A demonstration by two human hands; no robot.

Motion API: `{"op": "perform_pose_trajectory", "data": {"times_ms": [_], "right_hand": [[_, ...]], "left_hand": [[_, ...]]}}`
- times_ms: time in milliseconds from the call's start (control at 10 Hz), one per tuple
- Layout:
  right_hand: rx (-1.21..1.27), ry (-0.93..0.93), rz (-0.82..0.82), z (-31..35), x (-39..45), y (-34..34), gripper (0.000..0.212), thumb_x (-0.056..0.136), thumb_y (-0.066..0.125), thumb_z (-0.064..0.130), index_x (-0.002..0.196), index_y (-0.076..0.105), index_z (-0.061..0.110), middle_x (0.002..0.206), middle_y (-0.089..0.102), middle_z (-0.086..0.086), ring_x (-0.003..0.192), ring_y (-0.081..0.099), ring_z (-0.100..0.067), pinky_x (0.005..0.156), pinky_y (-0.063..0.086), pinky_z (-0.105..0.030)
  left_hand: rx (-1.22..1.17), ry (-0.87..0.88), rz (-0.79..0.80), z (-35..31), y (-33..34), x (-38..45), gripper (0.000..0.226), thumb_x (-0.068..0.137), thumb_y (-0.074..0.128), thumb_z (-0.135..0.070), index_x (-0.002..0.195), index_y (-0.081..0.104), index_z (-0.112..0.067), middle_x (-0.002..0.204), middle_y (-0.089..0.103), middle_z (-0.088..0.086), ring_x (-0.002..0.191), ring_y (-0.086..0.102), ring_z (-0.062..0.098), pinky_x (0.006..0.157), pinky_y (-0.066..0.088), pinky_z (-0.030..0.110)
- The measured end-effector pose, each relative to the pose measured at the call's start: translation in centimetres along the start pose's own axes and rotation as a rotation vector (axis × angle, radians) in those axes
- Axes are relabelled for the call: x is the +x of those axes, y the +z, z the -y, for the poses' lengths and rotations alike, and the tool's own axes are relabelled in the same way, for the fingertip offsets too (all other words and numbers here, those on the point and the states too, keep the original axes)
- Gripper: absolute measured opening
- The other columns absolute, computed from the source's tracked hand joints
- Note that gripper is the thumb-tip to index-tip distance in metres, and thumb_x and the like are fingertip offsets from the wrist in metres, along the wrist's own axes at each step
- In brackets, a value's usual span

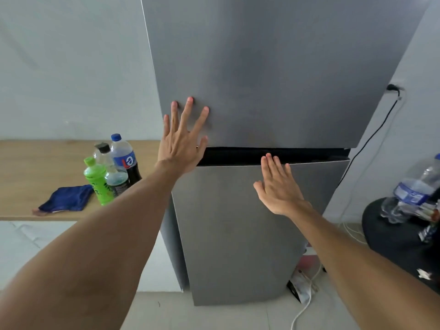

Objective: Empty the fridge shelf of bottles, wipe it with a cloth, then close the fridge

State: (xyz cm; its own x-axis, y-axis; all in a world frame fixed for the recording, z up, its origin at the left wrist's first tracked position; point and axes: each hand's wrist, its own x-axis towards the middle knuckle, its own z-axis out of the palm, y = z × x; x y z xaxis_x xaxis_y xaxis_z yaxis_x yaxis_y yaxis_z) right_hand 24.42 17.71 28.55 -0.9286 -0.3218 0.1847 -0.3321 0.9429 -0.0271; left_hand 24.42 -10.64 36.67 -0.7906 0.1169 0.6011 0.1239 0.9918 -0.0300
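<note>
A tall grey fridge stands in front of me with its upper door (273,67) and lower door (238,234) both shut. My left hand (183,141) lies flat with fingers spread on the bottom left corner of the upper door. My right hand (277,186) rests flat on the top of the lower door, fingertips at the dark gap between the doors. To the left, three bottles stand on a wooden counter (35,163): a green one (97,181), a clear one with a black cap (112,172) and a cola bottle with a blue cap (125,158). A blue cloth (67,198) lies beside them.
A black bin (392,234) at the right holds crushed plastic bottles (412,189). A black cable (371,136) runs from a wall plug down behind the fridge. White cord and a small bag (302,287) lie on the tiled floor by the fridge's right foot.
</note>
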Motion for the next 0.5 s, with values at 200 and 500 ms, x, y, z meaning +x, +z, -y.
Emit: {"op": "perform_pose_trajectory", "data": {"times_ms": [200, 500], "right_hand": [[-0.059, 0.026, 0.019, 0.3, 2.0, 0.3, 0.081, 0.099, 0.023, 0.049, 0.157, -0.013, 0.005, 0.168, -0.014, -0.012, 0.155, -0.012, -0.027, 0.125, 0.000, -0.050], [0.695, -0.059, -0.142, -0.3, -0.5, -7.8, 0.054, 0.096, 0.061, 0.033, 0.147, 0.050, 0.021, 0.144, 0.059, -0.001, 0.135, 0.053, -0.014, 0.113, 0.041, -0.036]], "left_hand": [[-0.113, -0.076, 0.035, -1.4, 4.1, -4.4, 0.069, 0.105, 0.038, -0.043, 0.165, 0.008, -0.025, 0.173, -0.002, 0.011, 0.158, -0.002, 0.041, 0.127, 0.010, 0.054], [-0.061, -0.163, 0.319, -3.2, 7.7, -6.6, 0.078, 0.102, 0.020, -0.066, 0.164, -0.005, -0.028, 0.173, -0.006, 0.013, 0.157, -0.013, 0.040, 0.127, -0.004, 0.055]]}}
